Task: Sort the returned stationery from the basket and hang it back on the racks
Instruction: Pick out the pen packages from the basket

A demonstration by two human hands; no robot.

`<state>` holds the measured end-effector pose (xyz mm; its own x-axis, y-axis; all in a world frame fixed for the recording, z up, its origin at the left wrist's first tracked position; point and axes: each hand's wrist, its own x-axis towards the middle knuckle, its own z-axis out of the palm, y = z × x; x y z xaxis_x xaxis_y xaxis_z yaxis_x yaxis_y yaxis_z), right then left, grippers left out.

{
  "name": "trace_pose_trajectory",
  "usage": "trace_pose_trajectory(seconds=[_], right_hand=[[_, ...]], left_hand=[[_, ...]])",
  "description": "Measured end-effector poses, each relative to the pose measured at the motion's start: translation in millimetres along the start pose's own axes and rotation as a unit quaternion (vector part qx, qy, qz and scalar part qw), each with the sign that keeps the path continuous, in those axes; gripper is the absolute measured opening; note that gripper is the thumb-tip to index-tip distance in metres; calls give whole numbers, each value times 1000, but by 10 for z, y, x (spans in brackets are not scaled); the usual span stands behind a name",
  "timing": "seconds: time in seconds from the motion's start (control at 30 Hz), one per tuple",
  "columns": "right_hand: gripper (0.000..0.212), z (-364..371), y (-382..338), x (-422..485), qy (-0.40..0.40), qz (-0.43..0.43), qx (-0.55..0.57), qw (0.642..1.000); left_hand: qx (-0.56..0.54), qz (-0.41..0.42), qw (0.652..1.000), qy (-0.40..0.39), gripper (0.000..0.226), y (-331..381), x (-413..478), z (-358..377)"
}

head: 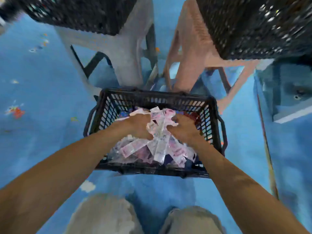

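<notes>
Blue painted floor [42, 149] carrying black plastic basket [152, 98]; left hand [140, 126] and right hand [184, 127] are clutching clear stationery packets [160, 132], sorting step, lifting out next

left arm [55, 171]: bare, comes in from the lower left corner and reaches up and to the right, almost straight.
left hand [138, 126]: back turned to the camera, fingers curled down, gripping the left side of a bundle of clear packets [160, 134].
right arm [236, 179]: bare, comes in from the lower right corner and reaches up and to the left.
right hand [184, 128]: knuckles up, fingers and thumb curled onto the bundle's right side.
both hands: level with each other, close but apart, the bundle between them.
fingertips: blurred, single fingers hard to tell.
knees [104, 215]: in pale grey cloth, low between the forearms.
</notes>
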<state>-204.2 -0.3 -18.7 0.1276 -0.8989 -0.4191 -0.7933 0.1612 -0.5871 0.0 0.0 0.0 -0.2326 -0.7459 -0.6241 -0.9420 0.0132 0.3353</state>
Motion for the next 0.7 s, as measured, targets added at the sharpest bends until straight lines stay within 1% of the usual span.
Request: trace_pose_trajectory(seconds=[0.07,0.13,0.23,0.3,0.37,0.4,0.47,0.5,0.57,0.6,0.63,0.7], right_hand=[[38,171,102,114,-4,-5,-84,996],[30,331,223,220,-4,-2,-123,992],[47,512,318,309,35,5,-146,989],[56,579,342,348,53,19,-138,989],[66,623,349,373,75,36,-71,994],[62,621,333,367,78,40,-25,996],[36,590,341,344,82,28,91,992],[29,558,347,316,75,26,162,984],[26,482,362,260,54,19,273,960],[23,440,360,225,46,7,300,953],[19,399,359,211,45,-3,326,944],[13,317,340,170,49,-2,374,926]], left_hand=[[79,12,997,6,80,-55,124,210],[148,1,989,5,83,-135,284,420],[198,1,980,20,85,-136,448,532],[201,3,979,25,76,-130,500,525],[188,3,982,25,68,-146,494,518],[174,1,984,24,67,-157,466,515],[129,-1,991,16,62,-185,414,478],[97,-3,995,11,56,-206,395,445],[0,-2,1000,18,47,-232,341,352],[-59,3,998,32,47,-234,304,308],[-118,7,992,43,45,-241,284,269],[-234,12,970,61,38,-240,211,214]])
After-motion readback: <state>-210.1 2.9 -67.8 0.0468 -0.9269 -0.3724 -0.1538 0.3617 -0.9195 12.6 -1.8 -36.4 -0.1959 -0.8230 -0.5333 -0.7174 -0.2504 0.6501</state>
